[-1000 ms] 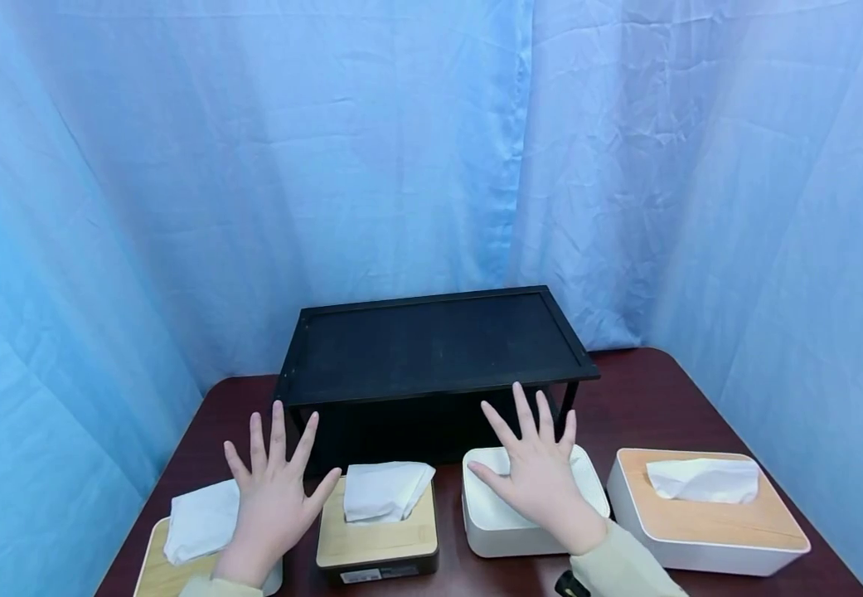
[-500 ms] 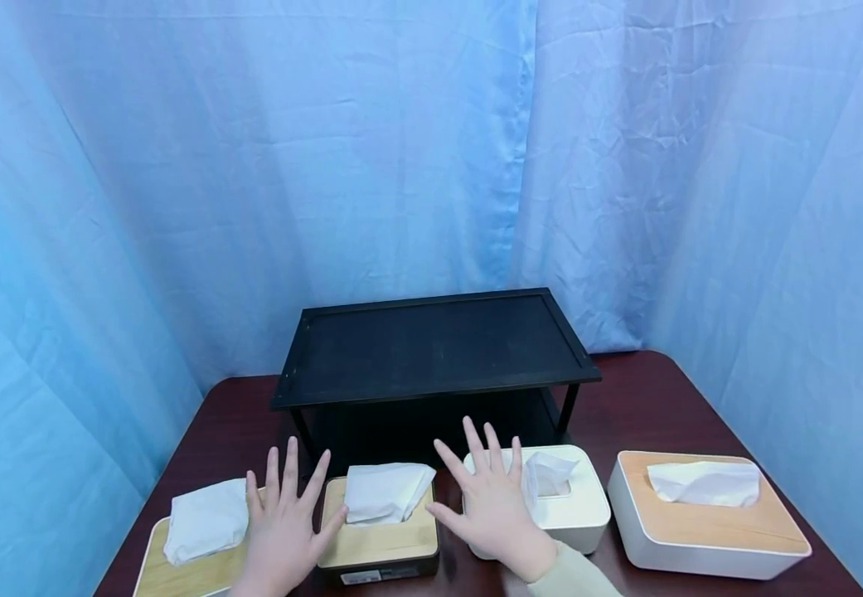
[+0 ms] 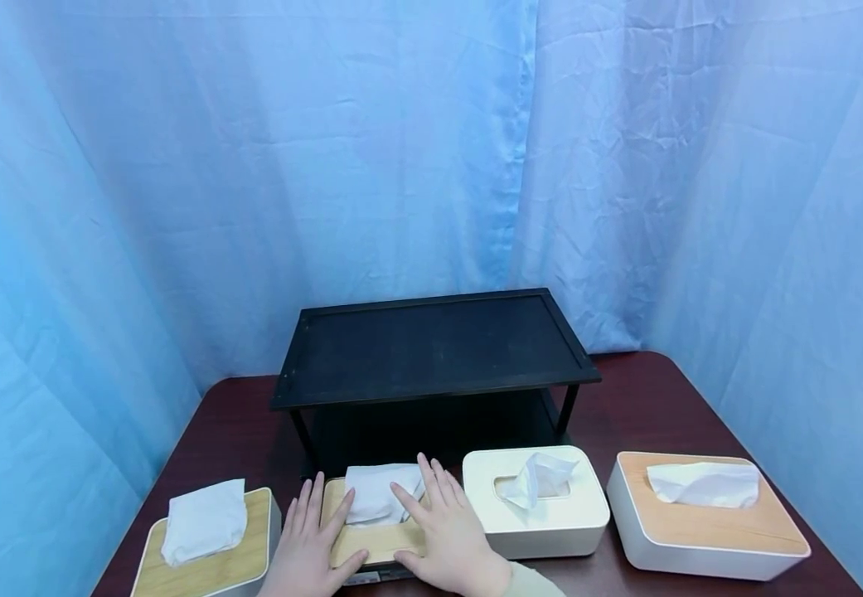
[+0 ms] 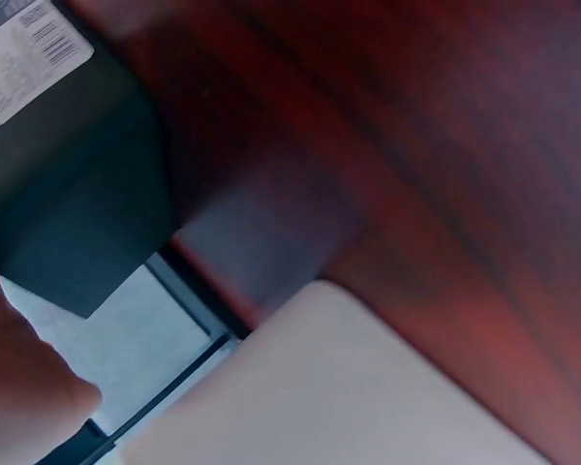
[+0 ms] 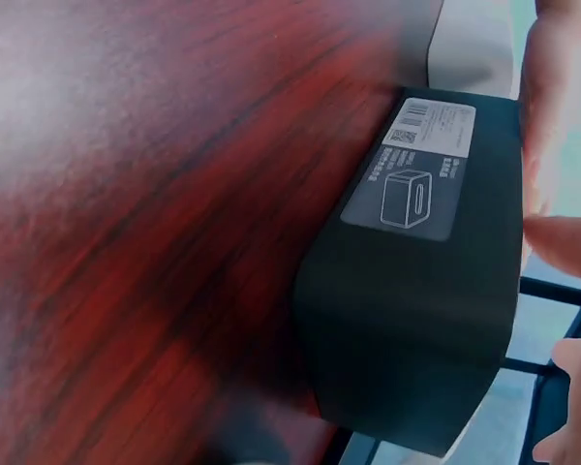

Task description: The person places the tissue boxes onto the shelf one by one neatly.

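Observation:
A tissue box with a pale wooden lid and dark sides stands front centre in the head view, a folded white tissue coming out of its top. My left hand is at its left edge and my right hand over its right edge, fingers straight and spread, not curled round it. In the right wrist view the box's dark side carries a printed label, with fingers along its lid edge. The left wrist view catches part of the left hand beside the dark box.
A black two-tier rack stands behind the boxes on the dark red table. To the left is a wood-topped tissue box; to the right are an all-white one and a larger wood-topped white one. Blue curtains surround the table.
Both hands have come down toward the dark-sided tissue box. The right hand has shifted left off the white box, the left hand slightly right, and the gap between them has narrowed.

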### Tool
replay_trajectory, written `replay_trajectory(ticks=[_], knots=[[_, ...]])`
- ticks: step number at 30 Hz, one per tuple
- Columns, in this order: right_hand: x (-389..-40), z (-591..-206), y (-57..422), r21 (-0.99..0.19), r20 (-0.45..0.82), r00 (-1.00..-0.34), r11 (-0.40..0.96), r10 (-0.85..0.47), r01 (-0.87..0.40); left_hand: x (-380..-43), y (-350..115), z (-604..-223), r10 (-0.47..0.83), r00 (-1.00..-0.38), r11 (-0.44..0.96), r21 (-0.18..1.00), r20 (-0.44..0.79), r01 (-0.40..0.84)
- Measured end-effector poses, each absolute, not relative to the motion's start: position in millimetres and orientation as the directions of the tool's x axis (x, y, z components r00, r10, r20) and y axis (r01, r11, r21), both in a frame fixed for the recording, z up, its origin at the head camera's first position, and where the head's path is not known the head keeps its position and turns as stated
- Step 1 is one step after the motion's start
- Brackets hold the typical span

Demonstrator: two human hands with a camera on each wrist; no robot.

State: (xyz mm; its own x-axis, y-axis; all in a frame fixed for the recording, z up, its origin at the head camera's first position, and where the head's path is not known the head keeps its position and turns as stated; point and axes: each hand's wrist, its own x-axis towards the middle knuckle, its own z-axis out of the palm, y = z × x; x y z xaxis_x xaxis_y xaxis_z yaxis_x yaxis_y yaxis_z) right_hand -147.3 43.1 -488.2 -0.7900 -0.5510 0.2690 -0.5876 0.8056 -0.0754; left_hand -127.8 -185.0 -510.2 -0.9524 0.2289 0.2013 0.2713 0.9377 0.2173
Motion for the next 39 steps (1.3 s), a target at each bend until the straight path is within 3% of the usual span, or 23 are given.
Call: replay_trajectory(ticks=[7, 12, 19, 28, 33, 39], knots=[[-148.0, -491.8, 35.6, -0.281, 0.128, -0.816, 0.769, -0.563, -0.575, -126.6, -187.1, -517.2, 0.219, -0.964, 0.922, 0.292, 0.148, 0.254], [-145.8, -501.5, 37.5, -0.462, 0.007, -0.834, 0.738, -0.551, -0.491, -125.6, -189.8, -516.1, 0.214, -0.976, 0.895, 0.39, 0.047, 0.215], [-144.7, -512.0, 35.1, -0.669, -0.037, -0.866, 0.656, -0.498, -0.349, -126.8, -193.6, -514.5, 0.208, -0.972, 0.826, 0.553, -0.111, 0.114], [-140.6, -516.8, 27.7, -0.743, 0.007, -0.923, 0.616, -0.386, -0.263, -128.9, -189.8, -518.3, 0.17, -0.976, 0.789, 0.612, -0.136, 0.052], [-140.4, -517.5, 25.6, -0.78, 0.0, -0.937, 0.587, -0.35, -0.219, -126.5, -186.2, -516.6, 0.143, -0.988, 0.78, 0.621, -0.06, 0.076], [-142.6, -513.5, 21.9, -0.748, 0.083, -0.949, 0.61, -0.305, -0.261, -128.9, -184.7, -513.5, 0.137, -0.988, 0.788, 0.596, 0.073, 0.153]])
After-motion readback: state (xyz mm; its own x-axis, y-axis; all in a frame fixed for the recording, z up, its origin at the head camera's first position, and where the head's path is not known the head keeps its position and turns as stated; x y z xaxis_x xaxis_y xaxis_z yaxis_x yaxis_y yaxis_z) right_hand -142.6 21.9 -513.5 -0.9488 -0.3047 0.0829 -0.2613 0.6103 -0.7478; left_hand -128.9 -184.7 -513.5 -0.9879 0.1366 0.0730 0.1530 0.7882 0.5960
